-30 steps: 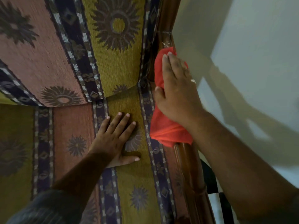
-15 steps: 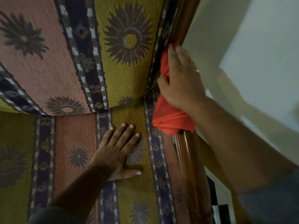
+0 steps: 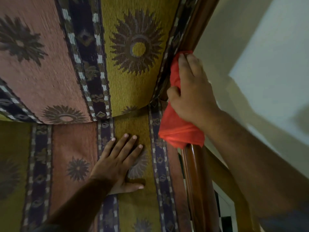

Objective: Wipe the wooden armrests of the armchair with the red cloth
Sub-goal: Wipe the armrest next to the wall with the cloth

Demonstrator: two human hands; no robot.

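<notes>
The red cloth (image 3: 179,131) is wrapped over the dark wooden armrest (image 3: 197,178) on the chair's right side, where it meets the wooden back post (image 3: 194,30). My right hand (image 3: 192,94) is closed around the cloth and the wood beneath it, fingers pointing up along the post. My left hand (image 3: 120,161) lies flat, fingers spread, on the patterned seat cushion (image 3: 75,148) and holds nothing. The wood under the cloth is hidden.
The patterned backrest cushion (image 3: 66,56) fills the upper left. A pale wall (image 3: 267,47) stands close to the right of the armrest. A strip of black-and-white checked floor (image 3: 225,221) shows at the lower right.
My right hand has slid the red cloth up along the armrest towards the back post. My left hand has stayed flat on the seat.
</notes>
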